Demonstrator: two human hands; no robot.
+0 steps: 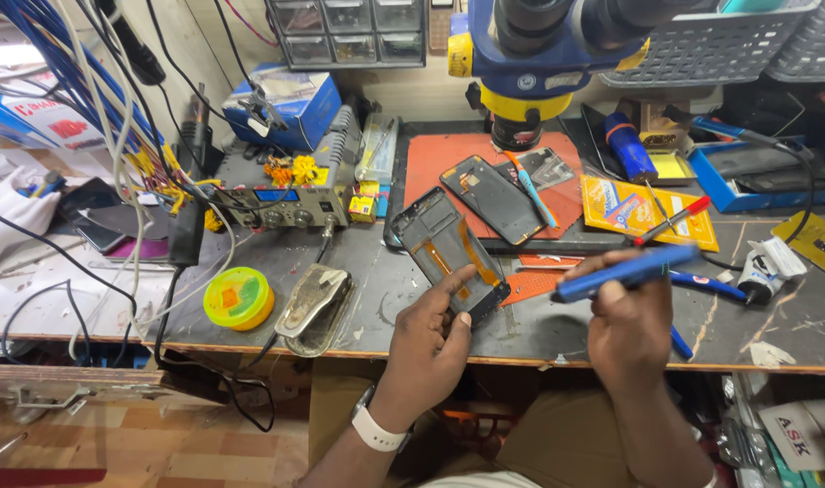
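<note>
An opened phone frame [448,253], dark with an orange flex strip showing inside, is held at its near end by the left hand [430,339], whose fingers are closed around the lower edge while the far end is tilted away over the bench [376,280]. A white wristband [376,432] is worn on that arm. A blue pen-shaped tool [625,271] is gripped in the closed right hand [629,321], lying roughly level with its tip pointed towards the frame's near end; whether the tip touches it cannot be told.

Beyond the frame, a second dark phone panel [492,199] is laid on an orange work mat [430,163], with a light blue pry tool [532,194] resting across it. A blue and yellow microscope [530,63] is mounted above the mat. To the left of the hands, a round yellow-green tin [239,298] and a worn metal stand [315,307] are set near the front edge, and a grey power supply unit [290,203] with knobs is placed behind them. To the right, a yellow packet [643,212] is seen with a red-tipped tool [673,220] across it.
</note>
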